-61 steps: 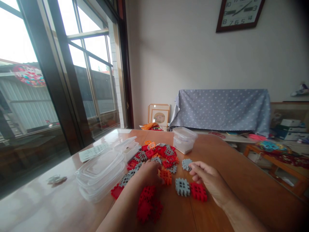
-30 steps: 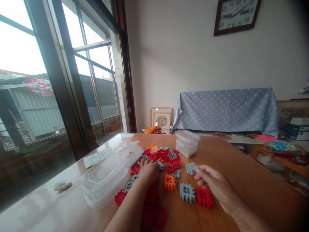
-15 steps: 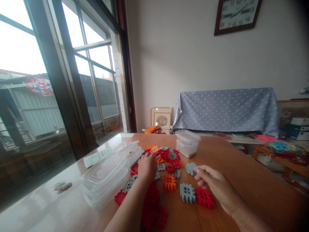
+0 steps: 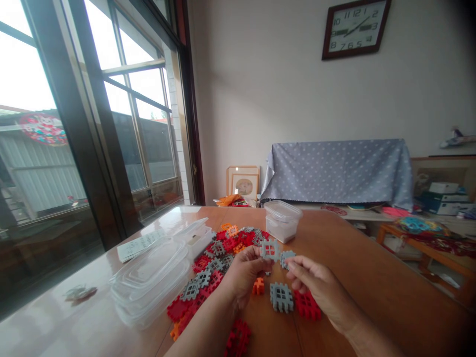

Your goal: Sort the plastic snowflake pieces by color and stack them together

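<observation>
My left hand (image 4: 243, 275) pinches a flat grey window-shaped building block (image 4: 269, 249) by its left side, raised over the table. Close beside it, my right hand (image 4: 310, 277) has its fingertips closed on the edge of another grey notched block (image 4: 287, 259), partly hidden by the fingers. Below the hands stand an orange block (image 4: 258, 286), a thick grey window block (image 4: 281, 297) and a red block (image 4: 307, 304), the last partly behind my right hand. A loose pile of red, grey and orange blocks (image 4: 215, 265) spreads to the left, partly covered by my left forearm.
Clear plastic boxes with lids (image 4: 148, 277) lie left of the pile, beside a printed sheet (image 4: 139, 246). A lidded clear tub (image 4: 283, 222) stands at the back of the wooden table (image 4: 357, 277). A small clear packet (image 4: 80, 292) lies far left.
My left hand has come out of the pile with a grey window block and moved right, close to my right hand. My right hand keeps its grey block, and the view has shifted slightly.
</observation>
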